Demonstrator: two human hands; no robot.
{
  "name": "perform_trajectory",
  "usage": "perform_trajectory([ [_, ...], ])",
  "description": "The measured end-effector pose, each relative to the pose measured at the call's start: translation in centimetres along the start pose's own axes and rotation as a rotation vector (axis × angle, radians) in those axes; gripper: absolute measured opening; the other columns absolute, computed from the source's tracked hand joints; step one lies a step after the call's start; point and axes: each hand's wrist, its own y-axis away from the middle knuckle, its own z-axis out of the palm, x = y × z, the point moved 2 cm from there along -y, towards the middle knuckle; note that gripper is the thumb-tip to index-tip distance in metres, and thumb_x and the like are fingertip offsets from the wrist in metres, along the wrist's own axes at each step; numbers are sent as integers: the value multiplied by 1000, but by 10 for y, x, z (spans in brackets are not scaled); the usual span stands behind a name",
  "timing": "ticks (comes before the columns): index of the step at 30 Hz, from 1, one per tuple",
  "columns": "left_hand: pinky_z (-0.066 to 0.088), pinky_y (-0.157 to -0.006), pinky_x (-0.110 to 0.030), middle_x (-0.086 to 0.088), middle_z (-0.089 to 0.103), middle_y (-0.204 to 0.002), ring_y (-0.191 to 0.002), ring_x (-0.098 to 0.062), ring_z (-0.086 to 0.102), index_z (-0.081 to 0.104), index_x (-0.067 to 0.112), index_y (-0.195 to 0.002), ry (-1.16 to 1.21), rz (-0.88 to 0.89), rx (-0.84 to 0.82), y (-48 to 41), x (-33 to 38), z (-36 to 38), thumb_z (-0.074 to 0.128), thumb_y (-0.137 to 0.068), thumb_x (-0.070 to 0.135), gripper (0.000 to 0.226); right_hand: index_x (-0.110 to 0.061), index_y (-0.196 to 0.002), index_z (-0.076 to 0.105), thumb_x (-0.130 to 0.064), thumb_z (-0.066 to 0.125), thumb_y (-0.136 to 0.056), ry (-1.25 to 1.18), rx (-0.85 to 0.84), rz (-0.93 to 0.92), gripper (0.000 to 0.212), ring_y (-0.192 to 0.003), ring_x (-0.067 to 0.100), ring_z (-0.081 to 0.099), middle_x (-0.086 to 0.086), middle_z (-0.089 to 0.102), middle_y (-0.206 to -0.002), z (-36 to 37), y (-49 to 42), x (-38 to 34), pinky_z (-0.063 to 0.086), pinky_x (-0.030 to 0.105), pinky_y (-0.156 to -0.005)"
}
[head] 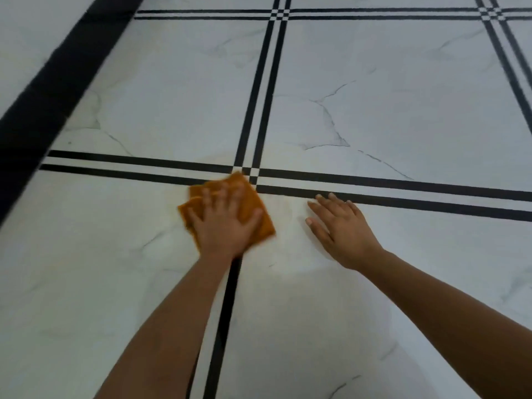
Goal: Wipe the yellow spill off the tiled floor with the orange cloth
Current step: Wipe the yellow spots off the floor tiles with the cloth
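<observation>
The left hand (224,223) lies flat on the orange cloth (251,200), fingers spread and straight, pressing it against the tiled floor (403,110) just below a crossing of the double black lines (374,184). A faint yellow spill (286,210) shows just right of the cloth. Beyond it, the right hand (342,226) rests open, palm down on the tile. A wide black band (43,105) runs along the far left. Nothing blocks the cloth.
</observation>
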Motion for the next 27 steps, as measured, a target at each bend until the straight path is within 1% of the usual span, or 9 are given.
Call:
perform_trajectory([
  [2, 1, -107, -68, -2, 1, -158, -142, -35, -7, -2, 37, -147, 101, -347, -4, -5, -34, -9, 14, -80, 77, 79, -26, -148, 19, -53, 7, -92, 26, -28, -73, 63, -145, 15, 4, -3, 15, -157, 6, -2, -18, 1, 35, -117],
  [3, 2, -106, -69, -3, 1, -158, -142, -36, -6, -2, 37, -147, 79, -369, 2, 10, -44, -8, 14, -80, 77, 80, -26, -148, 19, -53, 8, -93, 35, -41, -100, 62, -145, 15, 4, -3, 14, -157, 10, -3, -26, 0, 34, -117],
  [6, 4, -107, -66, 2, 4, -157, -143, -33, 0, -2, 44, -145, -2, 50, 30, 83, -40, 7, 17, -80, 75, 74, -26, -148, 18, -52, 10, -95, 39, -30, -127, 59, -145, 15, 3, -3, 14, -157, 14, -10, -44, -1, 34, -116],
  [8, 5, -108, -64, 4, 8, -157, -144, -30, 3, -1, 46, -143, -46, 163, 9, 88, -55, 7, 17, -79, 76, 73, -26, -147, 20, -51, 15, -97, 34, -37, -134, 56, -145, 15, 4, -2, 15, -157, 19, -13, -57, 0, 35, -117],
  [13, 2, -105, -70, -5, 5, -158, -142, -37, -3, 3, 36, -148, 112, -561, 71, 65, -114, -6, 13, -79, 78, 81, -25, -147, 22, -46, 19, -98, -6, -82, -190, 54, -146, 15, 3, -2, 16, -157, 31, -6, -86, 1, 36, -118],
  [15, 3, -106, -70, -5, 8, -158, -142, -38, 1, 4, 35, -148, 52, -433, 75, 95, -88, 3, 13, -80, 76, 80, -25, -147, 22, -46, 20, -98, -3, -62, -177, 53, -145, 16, 4, -2, 16, -157, 29, -6, -88, 2, 37, -118],
  [20, 6, -106, -65, 4, 11, -155, -142, -35, 14, 9, 41, -146, -25, 229, -9, 153, -27, 23, 20, -81, 75, 74, -25, -146, 25, -45, 21, -98, -66, -7, -89, 52, -145, 17, 8, -1, 20, -156, 29, -5, -79, 5, 37, -117],
  [25, -3, -107, -66, 1, -6, -158, -142, -34, -11, -10, 41, -145, 42, -309, -24, 90, -54, 4, 7, -76, 77, 80, -24, -146, 25, -45, 21, -98, -58, 4, -65, 52, -145, 16, 8, -1, 20, -156, 26, 5, -68, 5, 37, -117],
  [27, -4, -107, -66, 3, -10, -157, -142, -34, -11, -13, 42, -143, 27, -82, -41, 105, -27, 7, 7, -77, 76, 77, -24, -146, 25, -45, 22, -98, -50, 26, -48, 52, -145, 17, 9, 0, 20, -156, 21, 7, -57, 6, 37, -117],
])
